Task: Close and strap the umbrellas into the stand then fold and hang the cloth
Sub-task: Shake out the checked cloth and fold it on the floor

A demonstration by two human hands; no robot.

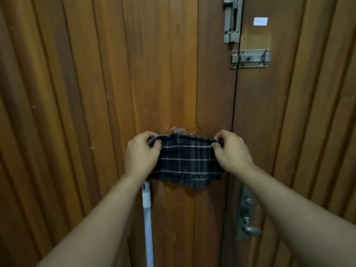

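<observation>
A dark checked cloth (pixel 187 163), folded into a short band, hangs flat against a wooden door. My left hand (pixel 141 154) pinches its upper left corner. My right hand (pixel 232 151) pinches the upper right corner. The top edge of the cloth sits just under a small clear hook (pixel 178 130) stuck on the door; whether the cloth is caught on it I cannot tell. No umbrella or stand is in view.
The wooden door (pixel 169 74) fills the view, with two metal bolts (pixel 250 58) at the upper right and a lever handle (pixel 250 229) at the lower right. A white pole (pixel 148 218) leans against the door below my left hand.
</observation>
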